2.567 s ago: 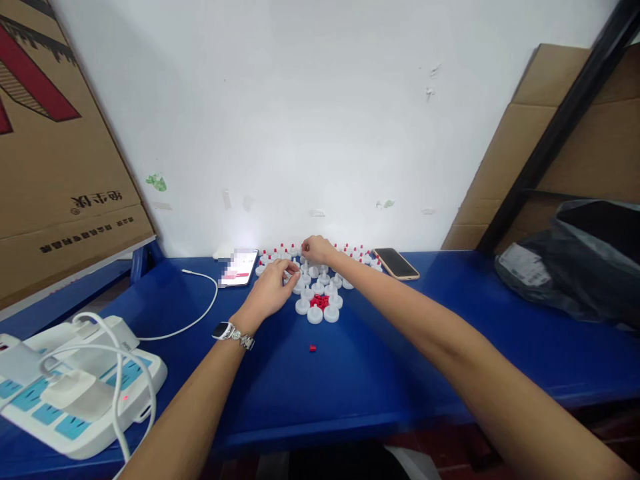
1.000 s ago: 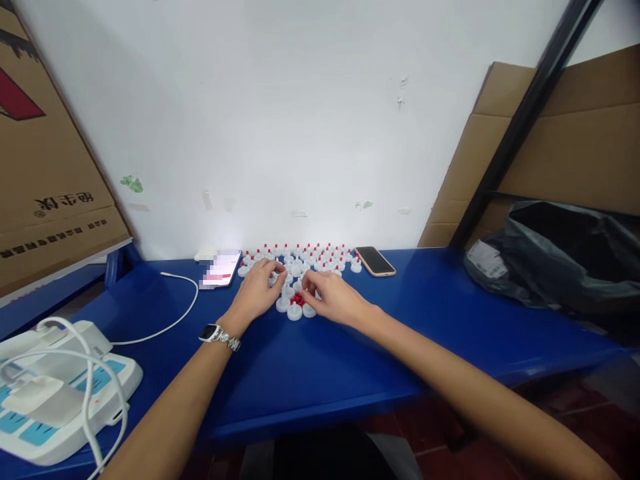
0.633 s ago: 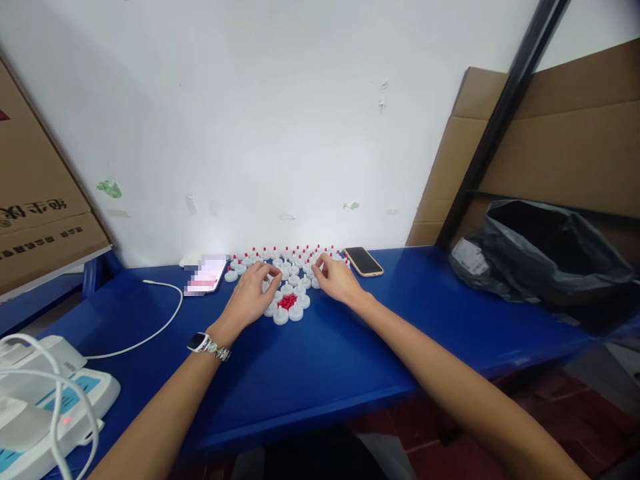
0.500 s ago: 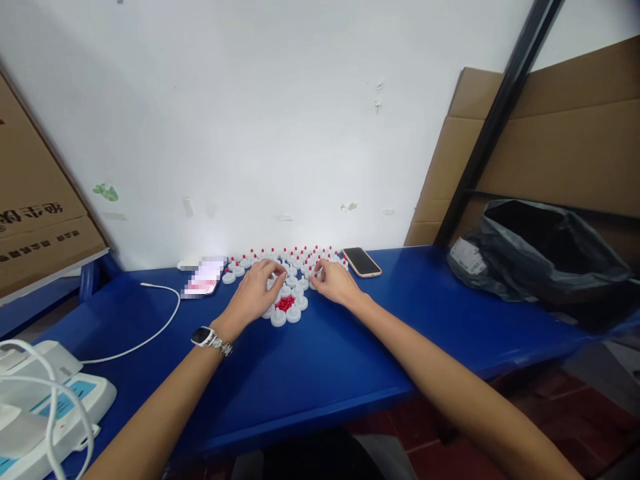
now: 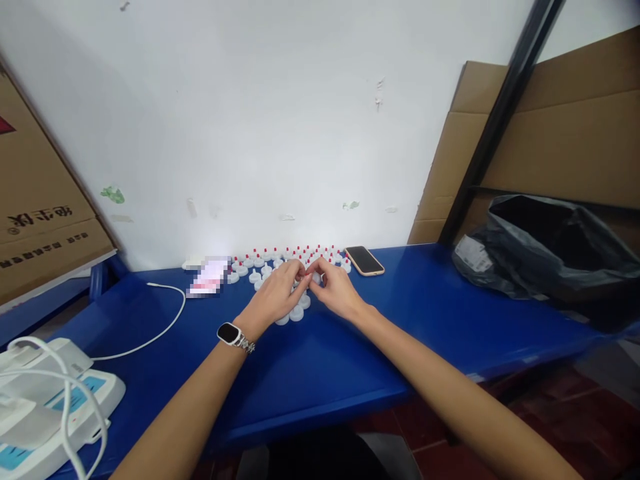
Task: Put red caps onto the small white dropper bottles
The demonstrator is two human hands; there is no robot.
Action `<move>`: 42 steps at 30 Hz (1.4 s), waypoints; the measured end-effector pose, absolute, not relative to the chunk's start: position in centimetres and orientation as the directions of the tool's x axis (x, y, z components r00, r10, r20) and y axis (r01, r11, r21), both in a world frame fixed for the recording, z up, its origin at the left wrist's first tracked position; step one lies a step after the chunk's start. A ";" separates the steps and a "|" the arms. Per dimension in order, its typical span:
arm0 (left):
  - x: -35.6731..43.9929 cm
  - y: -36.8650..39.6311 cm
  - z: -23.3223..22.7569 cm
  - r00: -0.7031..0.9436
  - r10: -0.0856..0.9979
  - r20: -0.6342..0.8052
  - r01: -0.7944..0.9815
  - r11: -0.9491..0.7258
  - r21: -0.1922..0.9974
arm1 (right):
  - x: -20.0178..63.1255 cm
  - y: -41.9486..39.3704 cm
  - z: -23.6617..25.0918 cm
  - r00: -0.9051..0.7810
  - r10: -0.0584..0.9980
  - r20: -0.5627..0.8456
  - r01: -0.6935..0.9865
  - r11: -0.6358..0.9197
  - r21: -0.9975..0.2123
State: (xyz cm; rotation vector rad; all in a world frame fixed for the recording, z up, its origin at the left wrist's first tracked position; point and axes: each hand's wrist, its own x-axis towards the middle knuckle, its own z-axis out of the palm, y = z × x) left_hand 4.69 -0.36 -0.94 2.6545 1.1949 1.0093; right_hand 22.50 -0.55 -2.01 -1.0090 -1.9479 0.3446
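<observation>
Both hands meet over the white caps on the blue table

The left hand (image 5: 274, 299) and right hand (image 5: 336, 291) pinch fingertips together, apparently on one small cap (image 5: 306, 274), just above the cap cluster (image 5: 295, 312) left of the phone (image 5: 364, 260); light, rigid, smooth plastic, best gripped at its rim.

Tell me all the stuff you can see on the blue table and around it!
Table: one, blue, along the white wall.
Caps: many, white with red tips, by the wall.
Dark phone: one, right of the caps.
Lit phone: one, left of the caps.
Cable: one, white, table left.
Power strip: one, white and blue, near left corner.
Bag: one, black, table right.
Cardboard: brown, both sides.
Watch: one, left wrist.
Left hand, right hand: fingertips meeting over the caps.
</observation>
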 end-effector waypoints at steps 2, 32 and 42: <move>4.4 -0.8 -0.8 0.519 0.677 0.522 0.664 -0.704 0.253 | 22.1 -0.9 -1.9 -0.246 0.768 0.591 0.492 0.624 -0.607; 0.6 1.0 -1.6 0.507 0.768 0.392 0.702 -0.632 0.328 | 22.9 0.8 -3.6 -0.143 0.820 0.555 0.451 0.553 -0.701; 1.9 0.3 -1.1 0.509 0.727 0.461 0.622 -0.681 0.386 | 24.3 1.5 -3.3 -0.176 0.884 0.433 0.554 0.452 -0.699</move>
